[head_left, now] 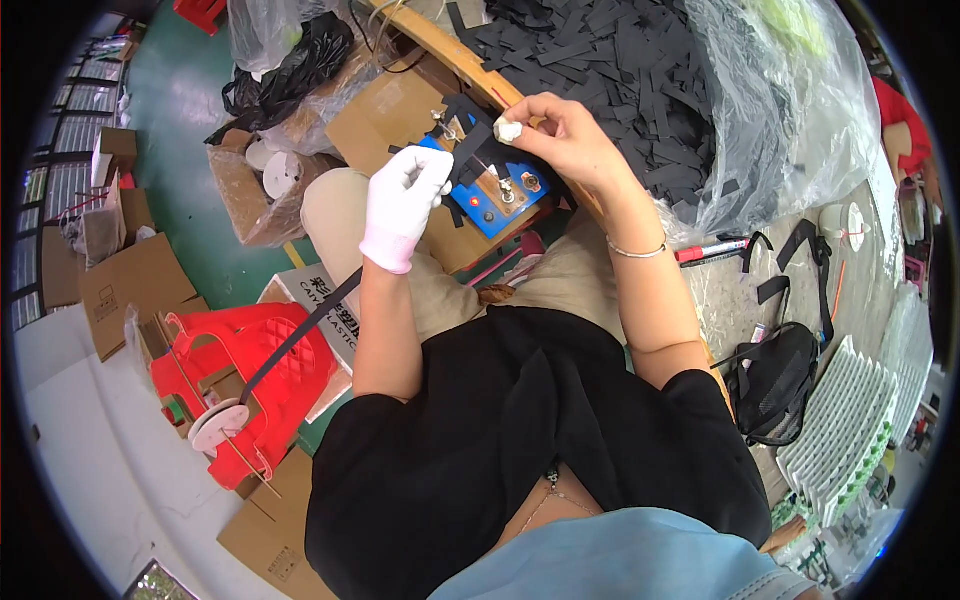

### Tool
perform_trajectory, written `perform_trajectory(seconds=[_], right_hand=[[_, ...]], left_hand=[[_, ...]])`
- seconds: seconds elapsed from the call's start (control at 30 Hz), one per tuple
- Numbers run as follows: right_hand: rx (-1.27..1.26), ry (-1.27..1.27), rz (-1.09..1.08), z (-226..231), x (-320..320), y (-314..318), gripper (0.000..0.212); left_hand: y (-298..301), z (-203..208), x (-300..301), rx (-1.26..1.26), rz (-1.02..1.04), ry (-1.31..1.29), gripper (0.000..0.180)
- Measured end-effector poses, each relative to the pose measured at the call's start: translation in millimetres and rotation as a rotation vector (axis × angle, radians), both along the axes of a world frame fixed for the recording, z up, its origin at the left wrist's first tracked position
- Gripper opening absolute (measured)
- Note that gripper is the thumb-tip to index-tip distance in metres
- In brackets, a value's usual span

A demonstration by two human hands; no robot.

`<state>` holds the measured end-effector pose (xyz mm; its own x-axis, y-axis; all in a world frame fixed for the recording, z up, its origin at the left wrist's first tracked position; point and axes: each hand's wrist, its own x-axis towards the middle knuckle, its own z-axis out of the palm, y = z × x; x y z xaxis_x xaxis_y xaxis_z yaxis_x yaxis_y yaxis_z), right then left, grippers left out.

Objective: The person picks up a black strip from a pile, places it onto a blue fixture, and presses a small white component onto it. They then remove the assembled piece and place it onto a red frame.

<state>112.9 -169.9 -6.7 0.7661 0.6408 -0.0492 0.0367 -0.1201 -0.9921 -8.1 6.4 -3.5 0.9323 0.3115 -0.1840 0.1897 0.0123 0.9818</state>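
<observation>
My left hand (400,205), in a white glove with a pink cuff, is closed, its fingertips pinched on a black webbing strap (472,152) at a small blue machine (490,225). From behind the left wrist a length of the same strap runs down to a white reel (220,425). My right hand (565,140) is bare except for a white wrap on a fingertip. Its thumb and finger are pinched together at the strap's other side, seemingly on it. The machine has metal clamps and buttons on top and sits on cardboard between my knees.
A large heap of cut black strips (610,85) lies in clear plastic on the table at upper right. The reel's rod rests on an upturned red stool (290,350). An open carton (255,190) with white rolls stands at left. A black bag (780,380) and red marker (712,250) lie at right.
</observation>
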Motion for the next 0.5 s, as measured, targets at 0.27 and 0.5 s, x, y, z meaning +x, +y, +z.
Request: perform_trajectory(seconds=[0.27,0.5], right_hand=[[-0.035,-0.093,-0.045,-7,3,1,0.014],[-0.408,-0.381,-0.265,-15,11,3,0.018]], left_hand=[[-5,-5,7,0.046,-0.024,0.037,0.015],[11,-26,-6,0.101,-0.071,0.141,0.018]])
